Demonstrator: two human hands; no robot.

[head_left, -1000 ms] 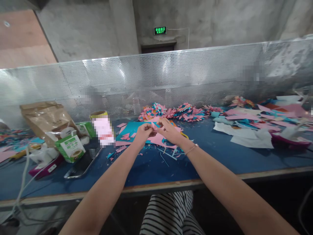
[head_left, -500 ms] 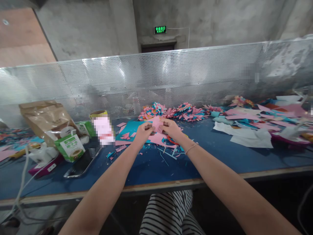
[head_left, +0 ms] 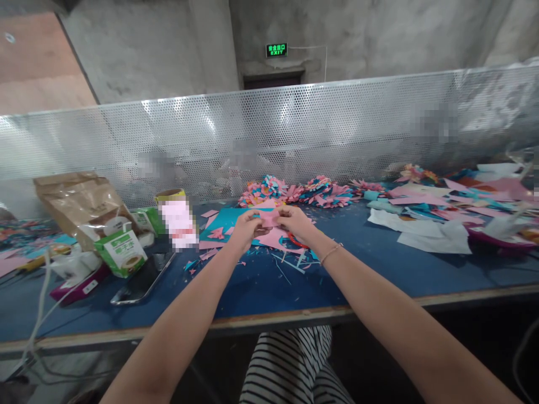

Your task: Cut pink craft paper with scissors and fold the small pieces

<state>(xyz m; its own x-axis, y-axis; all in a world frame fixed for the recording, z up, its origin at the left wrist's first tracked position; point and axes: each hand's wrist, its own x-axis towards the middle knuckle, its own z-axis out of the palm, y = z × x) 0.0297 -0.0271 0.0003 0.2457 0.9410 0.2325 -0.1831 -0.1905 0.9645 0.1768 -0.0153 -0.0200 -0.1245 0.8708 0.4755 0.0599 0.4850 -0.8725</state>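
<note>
A small piece of pink paper is held between my two hands over the middle of the blue table. My left hand pinches its left side, and the fingers of my right hand grip the right side. Under and behind them lie a teal sheet and flat pink paper. Red-handled scissors, partly hidden, rest beside my right hand. Cut scraps and thin strips are scattered nearer the table's front.
Pink and blue paper flowers are piled behind my hands. At left stand a brown bag, a green-white box, a phone and a tissue pack. White sheets and paper scraps lie right, before a perforated metal screen.
The pink paper between my hands has gone from standing up to lying flatter and lower. Both hands keep hold of it, with their fingers slightly shifted.
</note>
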